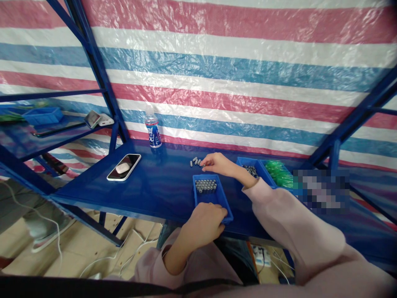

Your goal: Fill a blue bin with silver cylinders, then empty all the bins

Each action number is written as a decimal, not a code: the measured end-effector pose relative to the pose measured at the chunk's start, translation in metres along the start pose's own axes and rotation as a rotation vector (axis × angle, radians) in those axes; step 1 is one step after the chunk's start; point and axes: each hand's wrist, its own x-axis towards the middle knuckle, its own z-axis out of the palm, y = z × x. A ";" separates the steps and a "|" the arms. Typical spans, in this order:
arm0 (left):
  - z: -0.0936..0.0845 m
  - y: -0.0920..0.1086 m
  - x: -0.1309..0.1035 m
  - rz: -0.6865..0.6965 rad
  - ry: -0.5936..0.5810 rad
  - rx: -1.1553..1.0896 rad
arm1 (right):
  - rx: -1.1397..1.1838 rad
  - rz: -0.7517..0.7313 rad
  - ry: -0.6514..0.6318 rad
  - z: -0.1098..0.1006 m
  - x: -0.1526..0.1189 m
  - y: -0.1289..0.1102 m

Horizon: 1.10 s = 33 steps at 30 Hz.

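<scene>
Small metal cylinders (206, 185) stood packed in rows at the far end of the front blue bin (224, 193), which sat near the table's front edge. I had the left hand (203, 221) curled over the bin's near end, gripping its wall. Beyond the bin, I had the right hand (218, 163) at a few loose cylinders (195, 160) lying on the blue table (155, 186), its thumb and fingers drawn together; I could not tell whether they pinched one. To the right I saw a second blue bin (248, 160) of metal parts (249, 170), and just beside it green plastic pieces (279, 173) in another bin. Well to the left, a small pale case (122, 167) rested on a phone (134, 160), and an upright bottle (154, 132) stood near the striped sheet (217, 62).
</scene>
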 end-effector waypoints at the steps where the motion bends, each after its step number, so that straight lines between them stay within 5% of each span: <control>1: 0.000 0.000 0.000 0.002 0.003 0.000 | 0.021 -0.028 -0.005 -0.003 -0.006 -0.007; 5: 0.002 0.000 0.001 0.000 0.007 -0.002 | -0.009 -0.116 -0.092 -0.003 -0.027 -0.026; 11: 0.002 0.000 0.001 -0.013 0.004 0.005 | -0.194 -0.112 -0.275 0.025 -0.042 -0.025; 19: 0.005 -0.002 0.002 0.002 0.030 0.014 | -0.463 -0.124 -0.230 0.035 -0.046 -0.027; 33: 0.008 -0.002 0.002 0.007 0.075 0.022 | -0.499 -0.131 -0.217 0.037 -0.046 -0.028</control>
